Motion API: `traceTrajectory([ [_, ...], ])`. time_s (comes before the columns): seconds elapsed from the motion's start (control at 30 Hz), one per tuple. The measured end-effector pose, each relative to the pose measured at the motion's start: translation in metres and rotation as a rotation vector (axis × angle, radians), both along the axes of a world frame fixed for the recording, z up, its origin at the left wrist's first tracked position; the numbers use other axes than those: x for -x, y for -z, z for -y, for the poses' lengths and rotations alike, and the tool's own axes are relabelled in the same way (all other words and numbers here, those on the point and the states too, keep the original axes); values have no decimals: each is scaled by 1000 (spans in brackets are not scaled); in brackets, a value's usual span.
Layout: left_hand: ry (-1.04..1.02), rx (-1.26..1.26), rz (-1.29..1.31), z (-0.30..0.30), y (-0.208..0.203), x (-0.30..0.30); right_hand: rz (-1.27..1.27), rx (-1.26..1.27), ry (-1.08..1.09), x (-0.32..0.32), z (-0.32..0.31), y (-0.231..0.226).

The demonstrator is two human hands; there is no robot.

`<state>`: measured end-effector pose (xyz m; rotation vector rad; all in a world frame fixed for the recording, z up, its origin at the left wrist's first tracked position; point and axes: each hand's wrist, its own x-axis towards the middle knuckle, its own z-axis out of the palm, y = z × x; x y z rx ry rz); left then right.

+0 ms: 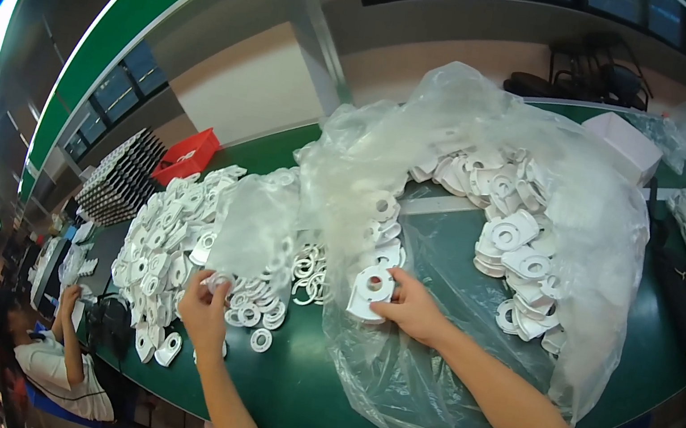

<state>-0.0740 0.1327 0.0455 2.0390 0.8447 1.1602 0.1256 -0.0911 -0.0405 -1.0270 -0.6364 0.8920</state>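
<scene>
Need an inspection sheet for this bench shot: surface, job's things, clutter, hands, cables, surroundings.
Surface: green bench top, curved front edge, mostly covered.
Job's things: white plate with a round hole in the right hand; heap of small white rings by the left hand; pile of like white plates to the left; more plates inside a big clear plastic bag.
Clutter: white box, red bin, dark tray stack.
Hands: left hand pinches at the rings; right hand grips the plate at the bag mouth.
Cables: nothing seen.
Surroundings: another person seated lower left; windows above.
</scene>
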Motion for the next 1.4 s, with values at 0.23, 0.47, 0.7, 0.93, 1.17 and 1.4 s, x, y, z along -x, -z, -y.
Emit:
traceTrajectory([
  [0.23,488,70,-236,77,3,-69,-4,-102,-18,3,5,-7],
  [0.47,712,86,56,108,46,-111,-802,-236,-543,-1,10,-9],
  [0.7,690,475,64,96,46,-101,-437,104,-317,1,10,-20],
  [0.93,707,502,-97,82,37,-90,-136,82,-199,8,8,-18],
  [1.17,694,445,-96,83,37,-86,112,56,42,17,3,-14],
  [1.4,686,362,-218,85,37,-82,119,115,114,18,4,-15],
])
